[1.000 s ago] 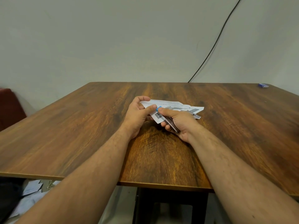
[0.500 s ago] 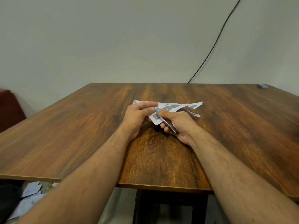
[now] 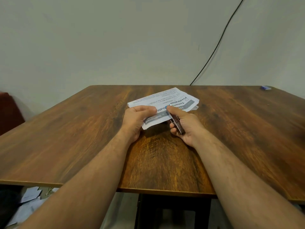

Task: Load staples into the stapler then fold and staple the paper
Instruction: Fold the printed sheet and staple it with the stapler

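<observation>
While the left hand (image 3: 137, 120) pinches the near edge of the printed paper (image 3: 166, 103) over the middle of the wooden desk (image 3: 66, 138), the right hand (image 3: 184, 125) grips a dark stapler (image 3: 176, 123), its blue-tipped nose on the sheet. A small blue box (image 3: 265, 87) lies at the far right corner.

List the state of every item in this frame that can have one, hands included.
White printed paper sheet: folded, lifted off the table, near edge inside the stapler.
Small dark metal stapler: held, clamped over the paper's edge.
Left hand: pinches the paper's near corner.
Right hand: grip wrapped round the stapler.
Small blue box: lying on the brown wooden table, far right corner.
</observation>
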